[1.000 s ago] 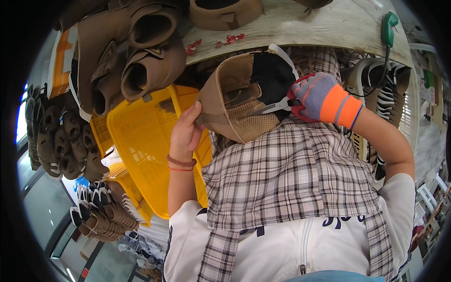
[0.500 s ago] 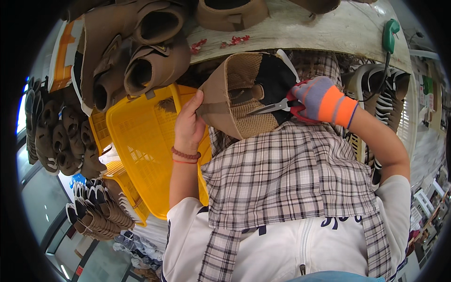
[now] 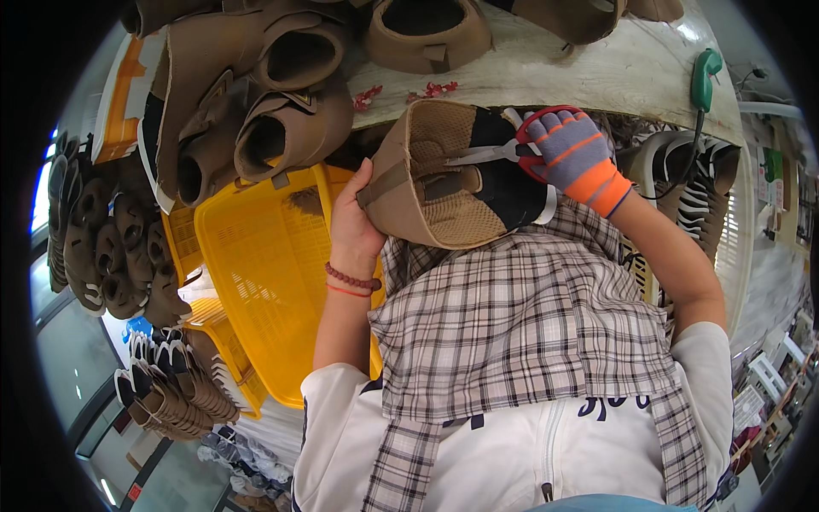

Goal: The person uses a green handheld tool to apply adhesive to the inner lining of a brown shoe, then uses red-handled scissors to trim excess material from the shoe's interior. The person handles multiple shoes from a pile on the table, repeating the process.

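Beside the left hand (image 3: 354, 226), a yellow crate (image 3: 256, 282) holds one brown scrap (image 3: 303, 200).

Single head view, looking down (close) over hands, workbench (image 3: 597, 64).

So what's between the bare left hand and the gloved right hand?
In the head view, the tan shoe upper spans the gap: the left hand grips its left edge, and the gloved right hand works scissors at its opening.
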`<act>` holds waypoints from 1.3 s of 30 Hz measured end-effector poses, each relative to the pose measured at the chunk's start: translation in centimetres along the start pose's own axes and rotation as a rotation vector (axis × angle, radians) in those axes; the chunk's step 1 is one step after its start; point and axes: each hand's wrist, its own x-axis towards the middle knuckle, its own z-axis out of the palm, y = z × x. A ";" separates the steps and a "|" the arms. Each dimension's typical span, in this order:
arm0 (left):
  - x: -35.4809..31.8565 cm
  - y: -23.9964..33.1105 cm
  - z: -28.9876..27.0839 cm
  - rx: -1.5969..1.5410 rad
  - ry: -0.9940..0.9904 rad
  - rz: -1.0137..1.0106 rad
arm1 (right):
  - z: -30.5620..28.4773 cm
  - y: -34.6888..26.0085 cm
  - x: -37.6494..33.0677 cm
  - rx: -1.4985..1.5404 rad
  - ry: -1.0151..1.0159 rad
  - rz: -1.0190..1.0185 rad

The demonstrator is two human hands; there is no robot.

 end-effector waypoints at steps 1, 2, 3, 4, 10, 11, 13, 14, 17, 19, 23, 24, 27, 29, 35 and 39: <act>0.0 0.0 0.1 -0.008 -0.004 -0.006 | 0.0 -0.1 0.2 -0.016 -0.017 0.005; -0.1 0.1 0.2 -0.016 -0.008 -0.012 | 0.1 -0.2 0.4 -0.031 -0.033 0.010; -0.1 0.2 0.3 -0.024 -0.012 -0.019 | 0.3 -0.1 0.4 -0.053 -0.028 0.005; 0.0 0.2 0.2 -0.036 -0.019 -0.023 | 0.6 0.0 0.4 -0.074 -0.024 0.000; -0.1 0.0 0.5 -0.090 -0.034 -0.037 | 0.8 1.2 -0.6 -0.054 0.007 0.019; -0.1 0.0 0.4 -0.091 -0.049 -0.038 | 0.8 1.3 -0.7 -0.061 -0.020 0.056; -0.1 0.0 0.3 -0.084 -0.065 -0.035 | -0.4 1.3 -0.7 0.028 -0.036 0.081; 0.0 0.0 0.2 -0.076 -0.067 -0.031 | -0.8 1.3 -0.6 0.072 -0.044 0.094; 0.1 0.0 -0.2 -0.049 -0.076 -0.026 | 0.0 0.8 -0.5 0.070 0.115 -0.015; 0.1 0.0 -0.3 -0.023 -0.068 -0.024 | 0.0 0.3 -0.2 0.079 0.068 -0.015; 0.2 0.2 -1.3 0.062 -0.029 -0.026 | 0.3 0.1 -0.3 0.113 -0.154 0.128; 0.3 0.3 -1.8 0.084 -0.025 -0.031 | 0.1 0.0 -0.5 0.123 -0.219 0.183; -0.2 1.1 -3.0 0.249 -0.064 -0.071 | -1.7 -0.8 -1.4 0.429 -0.021 0.194; -0.4 1.8 -4.1 0.308 -0.134 -0.149 | -2.7 -1.7 -1.4 0.435 0.011 0.121; -1.1 2.4 -5.2 0.351 -0.201 -0.276 | -2.5 -4.3 -0.4 0.275 -0.412 -0.003; -1.5 2.3 -5.5 0.412 -0.178 -0.236 | -1.2 -5.0 0.8 0.126 -0.506 -0.096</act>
